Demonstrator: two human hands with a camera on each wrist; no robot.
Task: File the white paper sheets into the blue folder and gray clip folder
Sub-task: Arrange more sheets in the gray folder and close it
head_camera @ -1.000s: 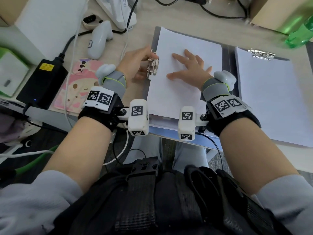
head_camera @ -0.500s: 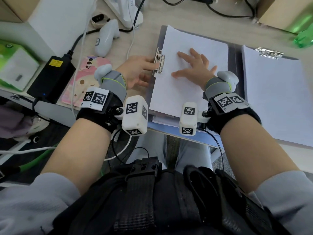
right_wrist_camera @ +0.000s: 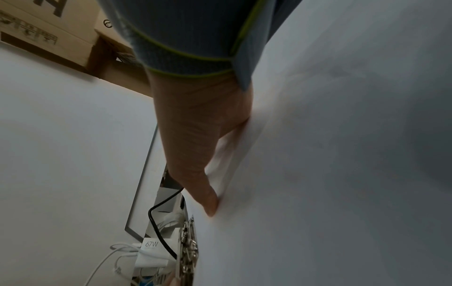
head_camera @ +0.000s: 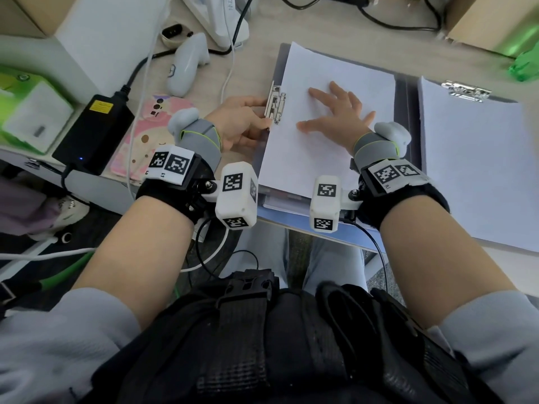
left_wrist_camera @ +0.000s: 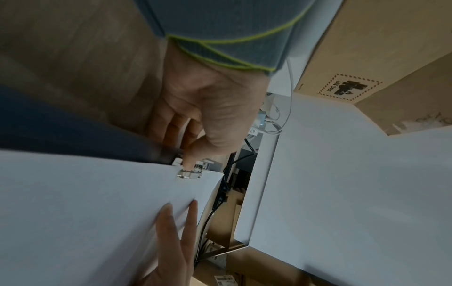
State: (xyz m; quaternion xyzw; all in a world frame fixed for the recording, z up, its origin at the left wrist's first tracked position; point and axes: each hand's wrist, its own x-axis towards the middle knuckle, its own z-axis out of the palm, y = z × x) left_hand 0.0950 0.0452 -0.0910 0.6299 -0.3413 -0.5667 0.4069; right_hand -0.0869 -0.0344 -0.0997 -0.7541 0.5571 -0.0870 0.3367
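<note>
The blue folder [head_camera: 291, 221] lies open in front of me with a stack of white sheets [head_camera: 320, 158] on its left half. A metal clip [head_camera: 275, 102] lies flat over the sheets' left edge. My left hand [head_camera: 264, 112] pinches that clip from the left; in the left wrist view its thumb [left_wrist_camera: 188, 162] sits on the clip [left_wrist_camera: 189, 173]. My right hand [head_camera: 329, 109] rests flat on the sheets with fingers spread, and in the right wrist view the right hand [right_wrist_camera: 208, 183] presses the paper. To the right lies the gray clip folder [head_camera: 510, 100] holding white sheets [head_camera: 472, 170] under its top clip [head_camera: 466, 90].
Left of the folder are a pink phone case [head_camera: 151, 135], a black power adapter [head_camera: 93, 132], a white controller [head_camera: 186, 65] and cables. A white box [head_camera: 110, 39] stands at the back left. A cardboard box [head_camera: 481, 21] and a green bottle [head_camera: 525, 65] are at the back right. The folder overhangs the table's front edge.
The metal clip stood raised in my left hand a second ago; now it lies flat on the sheets' edge. My right hand stays flat on the paper.
</note>
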